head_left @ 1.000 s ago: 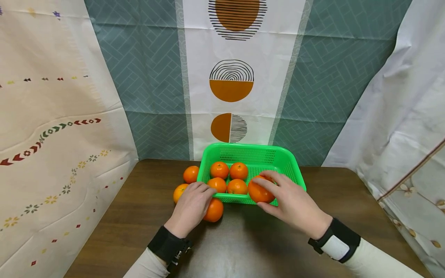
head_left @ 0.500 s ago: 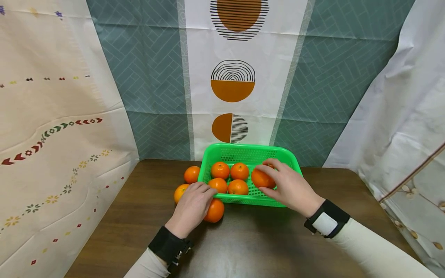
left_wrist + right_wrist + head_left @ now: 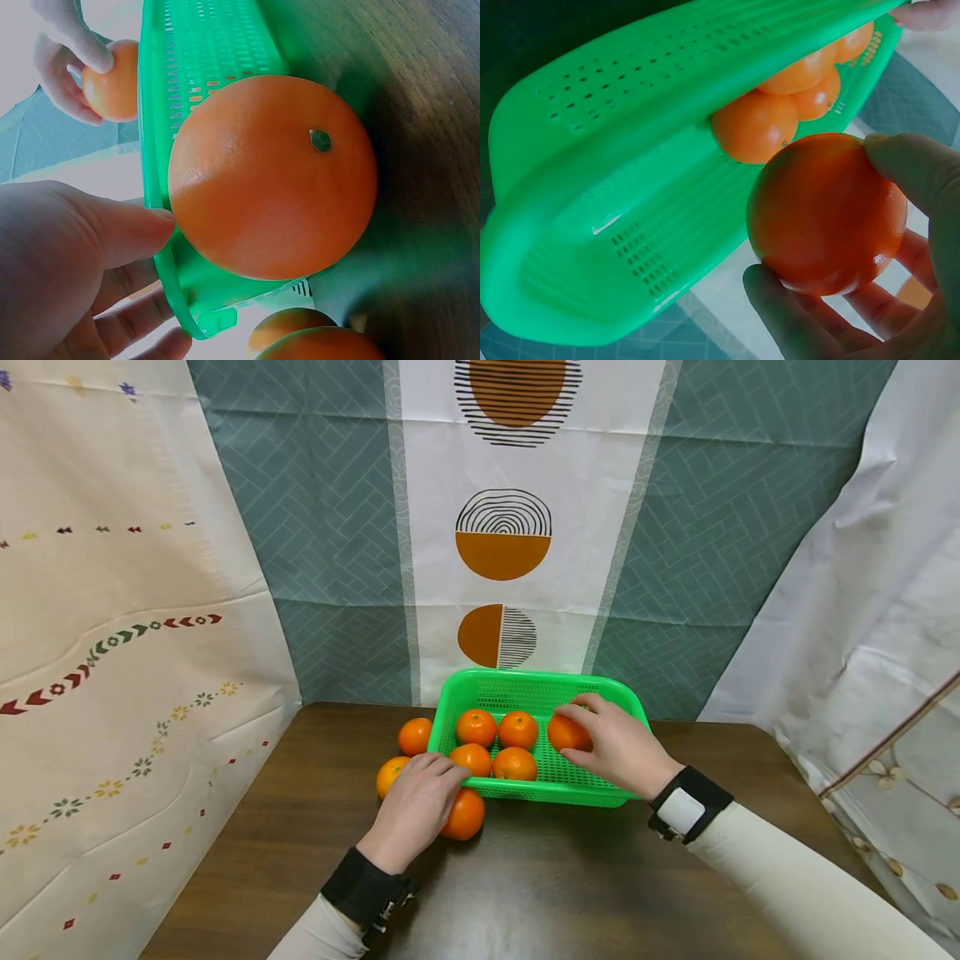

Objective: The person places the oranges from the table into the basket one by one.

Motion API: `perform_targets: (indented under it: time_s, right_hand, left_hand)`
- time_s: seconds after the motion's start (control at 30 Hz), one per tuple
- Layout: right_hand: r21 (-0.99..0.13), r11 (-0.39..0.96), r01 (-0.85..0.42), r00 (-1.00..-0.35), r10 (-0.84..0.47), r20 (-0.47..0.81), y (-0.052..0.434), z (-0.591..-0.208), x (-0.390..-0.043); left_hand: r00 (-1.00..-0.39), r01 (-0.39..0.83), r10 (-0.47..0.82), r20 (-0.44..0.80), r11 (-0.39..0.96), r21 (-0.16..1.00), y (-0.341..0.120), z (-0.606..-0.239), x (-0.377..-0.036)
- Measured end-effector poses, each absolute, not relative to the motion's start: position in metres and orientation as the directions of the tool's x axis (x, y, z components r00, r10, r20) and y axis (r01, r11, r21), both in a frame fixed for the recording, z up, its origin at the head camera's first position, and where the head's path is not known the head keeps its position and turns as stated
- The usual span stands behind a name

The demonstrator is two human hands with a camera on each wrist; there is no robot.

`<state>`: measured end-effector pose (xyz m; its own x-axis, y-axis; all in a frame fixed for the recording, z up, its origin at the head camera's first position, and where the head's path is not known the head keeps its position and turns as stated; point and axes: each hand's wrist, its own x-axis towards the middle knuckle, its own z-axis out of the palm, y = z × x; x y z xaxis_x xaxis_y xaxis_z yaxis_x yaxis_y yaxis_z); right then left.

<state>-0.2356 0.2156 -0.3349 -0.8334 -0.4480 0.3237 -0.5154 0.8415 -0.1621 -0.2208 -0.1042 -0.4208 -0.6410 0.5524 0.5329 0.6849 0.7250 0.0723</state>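
Observation:
A green plastic basket [image 3: 626,697] stands on the table, with several oranges [image 3: 515,764] at its left side. My right hand [image 3: 618,745] holds one orange [image 3: 567,732] between thumb and fingers over the basket's right part. In the right wrist view the held orange [image 3: 825,214] shows above the basket floor; whether it touches the floor I cannot tell. At the near left corner my left hand [image 3: 415,810] grips the basket rim, the thumb on one side and fingers on the other in the left wrist view. Just outside the front wall, beside that hand, lies another orange [image 3: 463,814].
Left of the basket, two more oranges lie on the table: one at the back [image 3: 414,737] and one [image 3: 390,774] partly behind my left hand. A patterned cloth [image 3: 337,568] hangs behind the brown wooden table [image 3: 300,827].
My right hand has carried its orange from the basket's front rim back and slightly right, farther over the inside. My left hand has stayed at the rim.

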Motion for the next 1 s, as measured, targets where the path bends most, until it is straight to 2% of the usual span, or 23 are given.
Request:
perform_targets:
  time_s: [0.4, 1.0]
  right_hand:
    - [-0.213, 0.865, -0.455, -0.882, -0.406, 0.239, 0.211, -0.343, -0.249]
    - [-0.232, 0.872, -0.432, -0.902, -0.415, 0.119, 0.205, -0.365, -0.258]
  left_hand:
    - [-0.641, 0.683, 0.553, 0.532, 0.727, 0.066, -0.104, -0.423, -0.223]
    - [-0.641, 0.682, 0.553, 0.532, 0.728, 0.065, -0.105, -0.422, -0.222]
